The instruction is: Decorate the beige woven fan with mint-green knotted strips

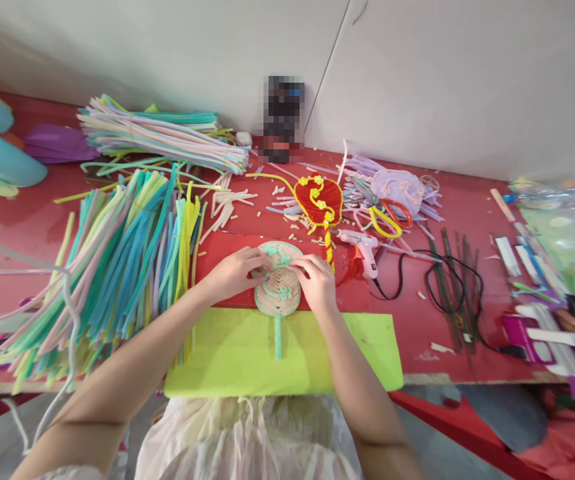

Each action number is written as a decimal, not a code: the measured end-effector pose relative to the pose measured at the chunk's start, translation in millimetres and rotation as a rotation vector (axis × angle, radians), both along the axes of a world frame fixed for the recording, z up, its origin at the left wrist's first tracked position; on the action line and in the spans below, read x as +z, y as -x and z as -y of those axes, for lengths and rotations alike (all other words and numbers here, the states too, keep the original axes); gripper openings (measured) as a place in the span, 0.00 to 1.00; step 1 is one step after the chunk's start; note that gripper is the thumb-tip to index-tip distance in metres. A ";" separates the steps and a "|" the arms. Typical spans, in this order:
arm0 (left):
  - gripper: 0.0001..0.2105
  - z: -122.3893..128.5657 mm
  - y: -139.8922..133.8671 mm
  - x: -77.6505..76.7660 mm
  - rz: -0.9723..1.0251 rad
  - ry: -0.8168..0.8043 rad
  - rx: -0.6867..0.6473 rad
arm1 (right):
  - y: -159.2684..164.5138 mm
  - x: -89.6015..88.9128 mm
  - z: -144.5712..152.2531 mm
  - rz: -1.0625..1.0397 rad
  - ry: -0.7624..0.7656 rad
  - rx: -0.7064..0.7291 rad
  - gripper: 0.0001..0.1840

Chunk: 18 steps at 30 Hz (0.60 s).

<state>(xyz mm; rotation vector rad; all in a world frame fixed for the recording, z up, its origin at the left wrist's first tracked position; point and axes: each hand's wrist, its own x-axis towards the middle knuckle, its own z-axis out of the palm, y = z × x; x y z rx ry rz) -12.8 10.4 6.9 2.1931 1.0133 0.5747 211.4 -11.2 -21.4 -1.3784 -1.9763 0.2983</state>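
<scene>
A round hand fan (278, 297) made of beige and mint-green pipe cleaners lies flat, its green handle pointing towards me. Curled on its upper part is a mint-green pipe cleaner piece (278, 255), with a small green flower lower down. My left hand (237, 273) is closed at the fan's upper left, fingertips pinched on the green piece. From the right, my right hand (319, 283) pinches the same piece between thumb and forefinger. The fingers partly hide the piece's ends.
Bundles of coloured pipe cleaners (137, 247) lie on the left. Behind the fan is a red-and-yellow pipe cleaner fan (319, 200). To the right are scissors (385, 217), a pink glue gun (362, 250), its black cord and a lilac fan (397, 190). A lime-green mat (237, 353) covers the near edge.
</scene>
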 end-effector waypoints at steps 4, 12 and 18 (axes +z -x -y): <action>0.12 2.3 -2.6 1.4 -0.028 -0.002 0.052 | -0.3 0.2 -0.1 -0.010 0.001 0.005 0.05; 0.10 2.2 -2.1 3.3 -0.021 0.005 0.035 | 0.0 0.7 -1.3 -0.086 0.026 0.019 0.05; 0.10 1.7 -1.9 2.4 -0.022 0.010 0.034 | -4.0 5.1 -2.1 -0.140 0.096 0.113 0.06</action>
